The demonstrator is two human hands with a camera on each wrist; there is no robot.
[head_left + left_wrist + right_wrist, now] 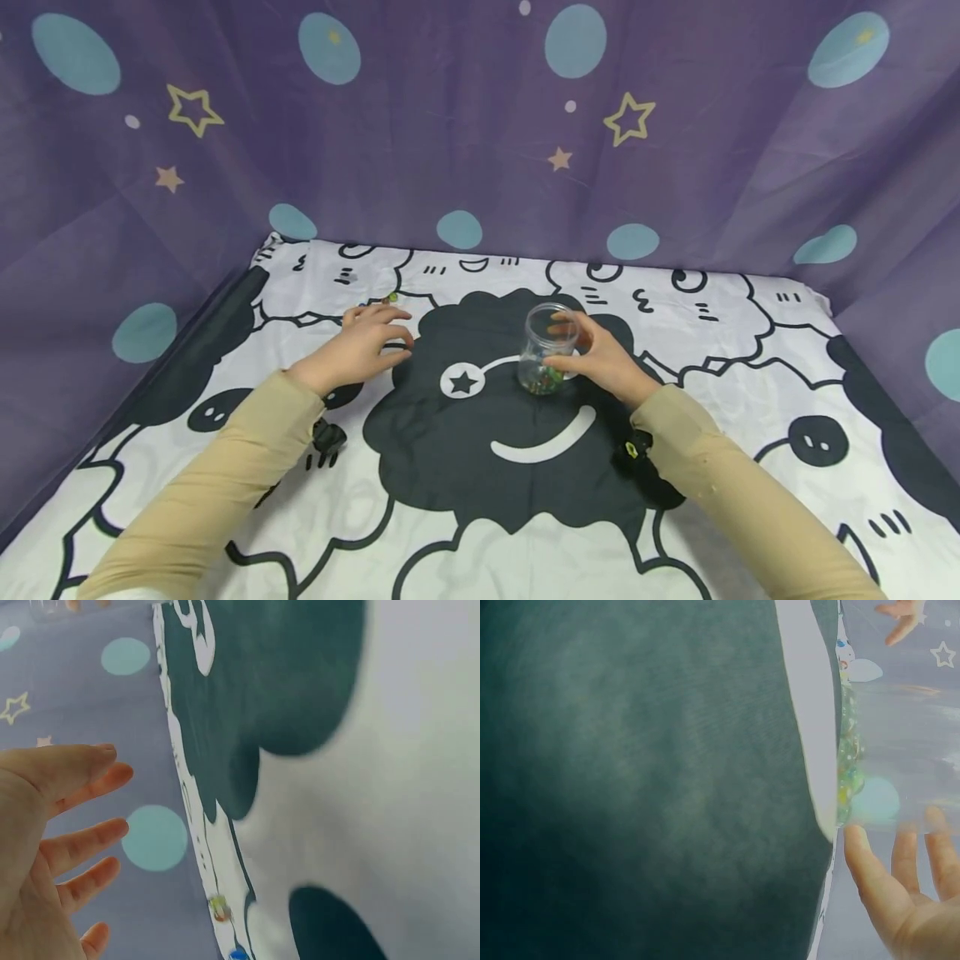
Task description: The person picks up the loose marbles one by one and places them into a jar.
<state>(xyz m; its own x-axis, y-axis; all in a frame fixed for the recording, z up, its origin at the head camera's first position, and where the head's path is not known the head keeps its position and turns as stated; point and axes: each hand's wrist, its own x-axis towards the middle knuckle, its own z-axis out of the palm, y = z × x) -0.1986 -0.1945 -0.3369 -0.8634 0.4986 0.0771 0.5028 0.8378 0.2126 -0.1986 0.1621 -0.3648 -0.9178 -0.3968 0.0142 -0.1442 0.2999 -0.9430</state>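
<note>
A clear round jar [531, 360] stands on the dark cloud print of the cloth, with small coloured marbles [542, 384] gathered at its bottom. My right hand [600, 360] grips the jar from the right side, thumb in front and fingers behind; the marbles also show through the wall in the right wrist view. To the left, my left hand [358, 346] hovers above the cloth with fingers spread, slightly bent and holding nothing. Just beyond its fingers lie a few loose marbles, among them a green one [393, 297] and a blue one [238, 954].
A white cloth [480, 567] with black cartoon sheep prints covers the table. Purple curtains [465, 150] with stars and blue ovals hang along the back and both sides. A dark wrist camera [636, 450] sits under the right sleeve, another under the left.
</note>
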